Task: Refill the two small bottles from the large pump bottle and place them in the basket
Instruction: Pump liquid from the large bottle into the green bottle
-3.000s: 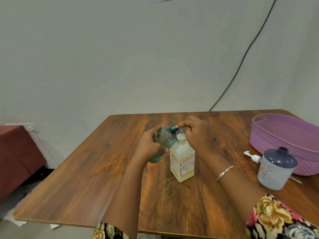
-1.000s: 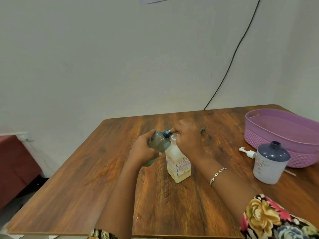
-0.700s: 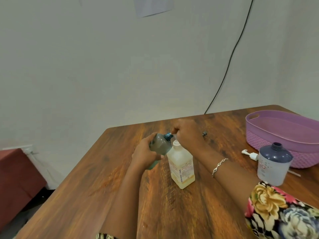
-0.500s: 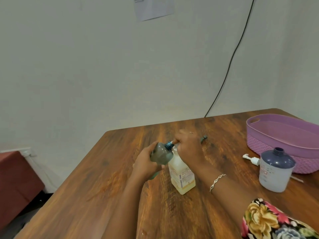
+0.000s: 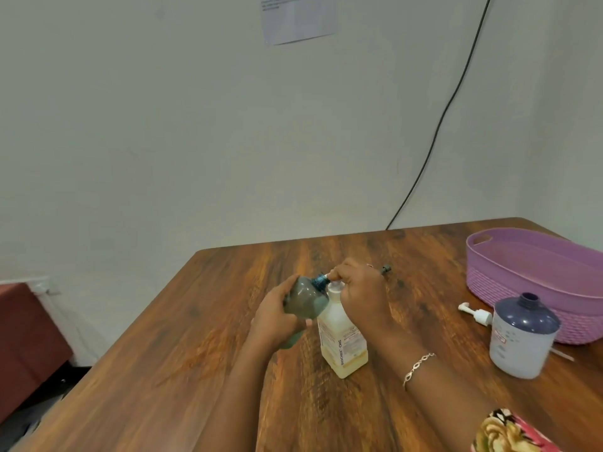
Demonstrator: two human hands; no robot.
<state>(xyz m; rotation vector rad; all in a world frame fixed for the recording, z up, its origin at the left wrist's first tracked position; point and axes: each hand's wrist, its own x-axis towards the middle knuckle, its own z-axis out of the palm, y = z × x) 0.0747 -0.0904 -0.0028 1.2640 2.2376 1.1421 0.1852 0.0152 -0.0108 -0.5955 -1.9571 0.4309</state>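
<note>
1 cream bottle [image 5: 343, 342], vertical "BIOCHEK CHG" lettering, beside tilted grey-green bottle [image 5: 305, 300]

The cream square bottle [image 5: 342, 347] at frame centre carries vertical lettering, "BIOCHEK CHG". Print on the wall paper [image 5: 298, 17] and on the large bottle [image 5: 522, 340] label is too blurred to read.
</note>
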